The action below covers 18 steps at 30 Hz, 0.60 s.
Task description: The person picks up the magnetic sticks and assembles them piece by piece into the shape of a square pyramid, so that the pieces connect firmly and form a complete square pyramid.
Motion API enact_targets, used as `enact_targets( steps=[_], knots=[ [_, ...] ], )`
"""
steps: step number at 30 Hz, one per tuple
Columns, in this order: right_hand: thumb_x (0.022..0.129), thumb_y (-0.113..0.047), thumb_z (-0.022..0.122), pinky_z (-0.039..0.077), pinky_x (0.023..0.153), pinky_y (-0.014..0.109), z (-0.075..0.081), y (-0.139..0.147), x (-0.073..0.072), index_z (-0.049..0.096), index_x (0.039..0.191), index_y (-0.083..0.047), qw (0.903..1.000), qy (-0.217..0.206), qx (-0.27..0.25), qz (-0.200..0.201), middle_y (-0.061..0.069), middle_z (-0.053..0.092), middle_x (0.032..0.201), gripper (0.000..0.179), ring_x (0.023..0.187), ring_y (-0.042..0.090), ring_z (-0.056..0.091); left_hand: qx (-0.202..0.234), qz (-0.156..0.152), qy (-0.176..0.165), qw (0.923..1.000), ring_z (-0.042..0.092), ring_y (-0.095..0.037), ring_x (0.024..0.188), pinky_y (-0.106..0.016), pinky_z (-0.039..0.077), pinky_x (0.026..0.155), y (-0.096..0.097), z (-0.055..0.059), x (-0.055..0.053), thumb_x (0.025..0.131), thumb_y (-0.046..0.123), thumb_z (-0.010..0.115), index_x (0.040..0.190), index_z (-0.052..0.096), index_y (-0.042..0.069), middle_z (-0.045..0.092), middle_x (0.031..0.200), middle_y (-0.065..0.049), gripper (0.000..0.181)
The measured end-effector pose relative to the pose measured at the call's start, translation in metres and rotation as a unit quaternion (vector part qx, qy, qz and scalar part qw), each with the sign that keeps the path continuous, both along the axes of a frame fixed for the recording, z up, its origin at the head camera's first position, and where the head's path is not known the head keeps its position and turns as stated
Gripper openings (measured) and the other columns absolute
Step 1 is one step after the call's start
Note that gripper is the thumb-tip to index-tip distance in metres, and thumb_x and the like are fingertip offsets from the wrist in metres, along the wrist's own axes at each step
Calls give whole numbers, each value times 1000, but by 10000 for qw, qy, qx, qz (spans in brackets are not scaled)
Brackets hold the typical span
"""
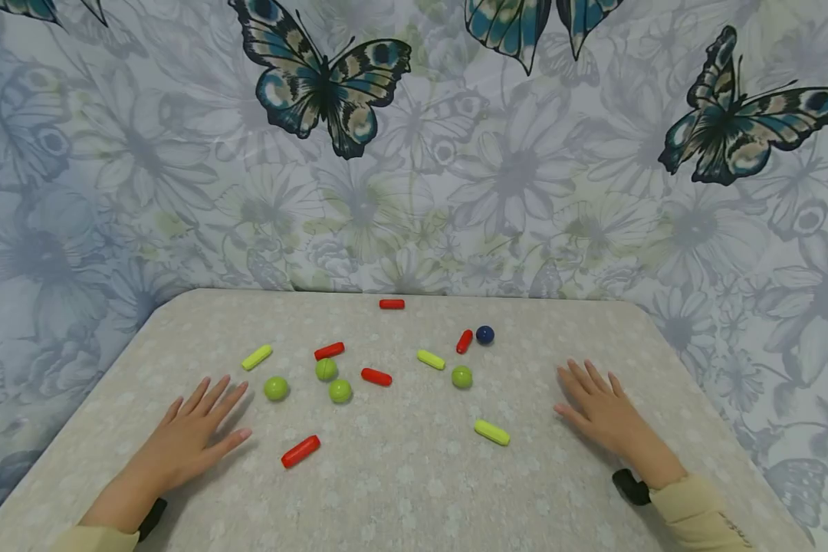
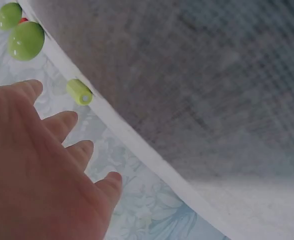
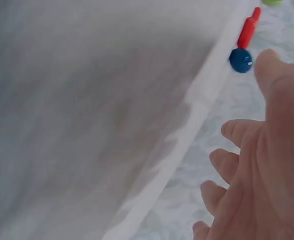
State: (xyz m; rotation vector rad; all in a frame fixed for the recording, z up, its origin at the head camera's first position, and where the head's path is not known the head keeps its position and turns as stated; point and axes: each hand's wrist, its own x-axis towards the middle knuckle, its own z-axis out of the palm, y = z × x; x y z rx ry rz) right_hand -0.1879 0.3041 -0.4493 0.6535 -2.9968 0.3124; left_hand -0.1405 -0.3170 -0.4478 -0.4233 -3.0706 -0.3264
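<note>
Holding left hand (image 1: 186, 441) and right hand (image 1: 603, 416) over the surface (image 1: 414, 506) with fingers spread, gripping nothing. Finding a yellow-green stick (image 1: 257, 357) just beyond the nearer left fingertips, slanting away rightward, near a green ball (image 1: 276, 389). Seeing nothing between, spotting a red stick (image 1: 300, 451) beside the left thumb, a navy ball (image 1: 485, 335) ahead-left of the right hand

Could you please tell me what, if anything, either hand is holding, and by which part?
Nothing is held: the left hand and the right hand are both outstretched and empty.
</note>
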Motion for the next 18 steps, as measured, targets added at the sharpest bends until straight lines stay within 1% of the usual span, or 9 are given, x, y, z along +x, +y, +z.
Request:
enact_targets(
  steps=[5,7,10,12,15,18],
  knots=[
    [96,-41,50,13,100,62,6,-25,-9,32,144,1,9989,70,-372,278,25,26,146,66,132,45,20,51,-30,128,9999,11,-44,135,-69,12,95,-1,2,0,91,56,49,149,26,15,22,148,-22,74],
    [96,-39,51,18,100,61,8,-38,-14,31,144,1,9977,81,-560,363,24,27,146,65,131,44,24,121,-60,207,9997,11,-43,135,-68,12,95,-1,2,0,91,55,50,149,26,15,22,148,-22,74],
    [96,-37,52,27,98,57,11,-59,-21,34,143,-1,9951,62,-912,375,23,30,145,62,128,42,31,222,-101,356,9991,12,-42,135,-67,13,96,-1,3,0,91,53,51,149,28,15,23,149,-21,73],
    [96,-36,54,32,96,55,12,-72,-25,38,141,-2,9919,30,-1212,372,21,33,144,59,126,41,35,326,-146,492,9982,15,-43,134,-67,15,95,-1,4,-1,92,51,53,148,29,13,24,148,-22,72],
    [95,-31,57,35,96,52,11,-90,-31,44,138,-3,9819,-153,-1817,504,19,39,140,53,126,37,38,733,-246,728,9943,22,-47,130,-65,21,94,5,7,-1,91,42,59,145,33,7,28,144,-24,69],
    [94,-23,60,34,97,48,8,-105,-36,47,137,-4,9648,-448,-2438,883,14,44,137,49,126,32,39,1340,-341,759,9875,29,-48,125,-64,28,90,19,13,3,90,33,63,144,35,4,31,141,-26,67]
  ],
)
